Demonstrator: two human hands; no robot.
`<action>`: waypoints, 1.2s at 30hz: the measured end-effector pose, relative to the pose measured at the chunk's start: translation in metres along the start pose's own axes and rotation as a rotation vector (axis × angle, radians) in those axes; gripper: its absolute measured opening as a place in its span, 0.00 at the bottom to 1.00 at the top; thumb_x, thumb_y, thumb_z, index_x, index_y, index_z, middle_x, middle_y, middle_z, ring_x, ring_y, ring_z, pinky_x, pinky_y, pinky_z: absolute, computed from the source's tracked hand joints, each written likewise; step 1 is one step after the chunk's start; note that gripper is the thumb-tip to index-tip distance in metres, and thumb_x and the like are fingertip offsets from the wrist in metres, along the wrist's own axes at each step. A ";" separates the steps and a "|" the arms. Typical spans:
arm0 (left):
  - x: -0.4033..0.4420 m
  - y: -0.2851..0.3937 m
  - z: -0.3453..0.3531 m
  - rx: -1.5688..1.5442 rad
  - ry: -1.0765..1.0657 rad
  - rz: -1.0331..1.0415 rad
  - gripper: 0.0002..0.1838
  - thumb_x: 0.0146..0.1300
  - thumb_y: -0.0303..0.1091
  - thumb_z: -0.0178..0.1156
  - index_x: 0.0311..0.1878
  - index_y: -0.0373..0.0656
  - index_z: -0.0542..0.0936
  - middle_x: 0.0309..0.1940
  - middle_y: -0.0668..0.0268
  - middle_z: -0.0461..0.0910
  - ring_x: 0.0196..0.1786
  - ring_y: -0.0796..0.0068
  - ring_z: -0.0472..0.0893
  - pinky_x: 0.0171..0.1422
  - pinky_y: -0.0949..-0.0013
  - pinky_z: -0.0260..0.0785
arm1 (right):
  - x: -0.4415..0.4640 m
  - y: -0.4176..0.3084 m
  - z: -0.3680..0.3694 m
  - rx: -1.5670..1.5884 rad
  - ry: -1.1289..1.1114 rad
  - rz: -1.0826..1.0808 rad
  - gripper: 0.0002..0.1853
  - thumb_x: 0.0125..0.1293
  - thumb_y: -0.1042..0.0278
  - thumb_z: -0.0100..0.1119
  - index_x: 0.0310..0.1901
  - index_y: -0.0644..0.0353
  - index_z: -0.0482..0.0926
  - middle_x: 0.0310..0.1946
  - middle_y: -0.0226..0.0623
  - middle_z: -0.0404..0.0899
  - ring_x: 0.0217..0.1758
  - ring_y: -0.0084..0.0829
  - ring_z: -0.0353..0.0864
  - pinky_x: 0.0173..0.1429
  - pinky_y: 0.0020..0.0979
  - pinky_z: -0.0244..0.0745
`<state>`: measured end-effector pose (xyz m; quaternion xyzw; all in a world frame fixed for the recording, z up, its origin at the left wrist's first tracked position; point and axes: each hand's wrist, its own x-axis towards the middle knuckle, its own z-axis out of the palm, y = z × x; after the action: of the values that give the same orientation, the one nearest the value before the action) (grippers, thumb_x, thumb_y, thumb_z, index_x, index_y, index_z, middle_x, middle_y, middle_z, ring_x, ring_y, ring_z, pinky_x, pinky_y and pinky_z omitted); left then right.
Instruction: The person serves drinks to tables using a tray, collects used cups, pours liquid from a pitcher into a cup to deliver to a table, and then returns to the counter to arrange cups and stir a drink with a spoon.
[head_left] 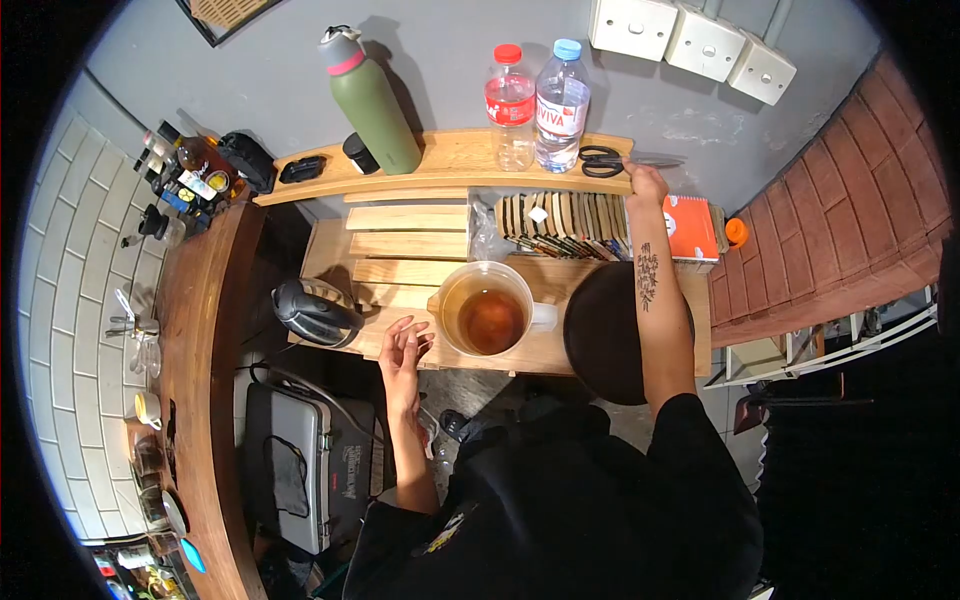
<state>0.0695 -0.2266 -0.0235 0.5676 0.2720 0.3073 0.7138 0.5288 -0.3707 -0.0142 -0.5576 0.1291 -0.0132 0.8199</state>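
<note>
My right hand (647, 185) reaches to the right end of the wooden shelf, its fingers closed on the middle of a pair of scissors (600, 161). The black handles point left and the blades right. My left hand (402, 350) is open and holds nothing, its fingers loosely curled and apart. Just right of it stands a large translucent pitcher (447, 313) of brown liquid, with its handle to the right. A round black tray (605, 335) lies partly under my right forearm.
On the shelf (450, 160) stand a green flask (375, 110), a red-capped bottle (511, 110) and a blue-capped bottle (562, 105). Below is a row of books (560, 222). A black kettle (315, 312) sits left of my left hand; a brick wall (830, 190) bounds the right.
</note>
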 end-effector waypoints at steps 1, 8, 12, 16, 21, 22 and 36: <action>0.000 0.000 0.001 -0.003 0.000 -0.004 0.17 0.70 0.33 0.51 0.59 0.40 0.68 0.49 0.57 0.77 0.47 0.70 0.77 0.56 0.67 0.70 | 0.002 0.004 0.001 -0.016 -0.018 0.042 0.14 0.45 0.79 0.73 0.30 0.63 0.76 0.28 0.32 0.78 0.34 0.27 0.73 0.40 0.32 0.71; 0.001 -0.004 -0.001 -0.008 0.001 -0.016 0.16 0.70 0.33 0.52 0.59 0.41 0.68 0.49 0.58 0.77 0.46 0.71 0.78 0.56 0.67 0.71 | -0.020 -0.015 0.003 -0.049 -0.075 0.167 0.20 0.43 0.76 0.76 0.39 0.63 0.77 0.38 0.36 0.80 0.42 0.31 0.77 0.47 0.40 0.72; 0.000 -0.004 -0.001 0.001 0.018 -0.036 0.16 0.70 0.33 0.52 0.59 0.41 0.68 0.49 0.58 0.77 0.46 0.71 0.78 0.55 0.67 0.71 | -0.008 -0.009 -0.010 0.008 -0.289 0.204 0.16 0.48 0.66 0.75 0.38 0.53 0.78 0.32 0.28 0.80 0.32 0.26 0.78 0.28 0.30 0.68; 0.001 -0.001 0.000 -0.001 0.010 -0.027 0.16 0.71 0.34 0.51 0.59 0.41 0.68 0.48 0.58 0.77 0.46 0.71 0.78 0.55 0.67 0.71 | -0.002 -0.014 -0.017 -0.062 -0.249 0.294 0.15 0.51 0.62 0.73 0.38 0.50 0.77 0.29 0.26 0.77 0.30 0.24 0.75 0.29 0.28 0.67; 0.004 0.004 0.002 -0.021 0.001 0.012 0.16 0.71 0.34 0.51 0.59 0.40 0.68 0.48 0.58 0.77 0.46 0.71 0.78 0.55 0.68 0.71 | -0.024 -0.025 -0.045 -0.069 -0.230 0.300 0.15 0.54 0.59 0.71 0.34 0.51 0.73 0.26 0.25 0.73 0.28 0.21 0.72 0.29 0.27 0.67; 0.004 0.006 0.002 -0.001 -0.012 0.013 0.18 0.70 0.36 0.53 0.59 0.41 0.68 0.49 0.58 0.76 0.48 0.70 0.77 0.56 0.67 0.70 | -0.037 -0.026 -0.054 -0.090 -0.195 0.176 0.14 0.55 0.59 0.70 0.33 0.52 0.72 0.26 0.25 0.72 0.28 0.20 0.72 0.30 0.26 0.67; -0.005 -0.041 0.034 -0.035 -0.137 -0.109 0.45 0.66 0.58 0.50 0.75 0.56 0.35 0.75 0.54 0.32 0.77 0.55 0.38 0.75 0.46 0.38 | -0.217 0.077 -0.139 -0.514 -0.997 -0.185 0.14 0.71 0.62 0.50 0.45 0.66 0.74 0.35 0.42 0.76 0.41 0.31 0.75 0.47 0.32 0.69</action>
<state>0.0965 -0.2593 -0.0563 0.5591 0.2478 0.2332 0.7561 0.2779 -0.4323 -0.0904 -0.6869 -0.3240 0.2115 0.6152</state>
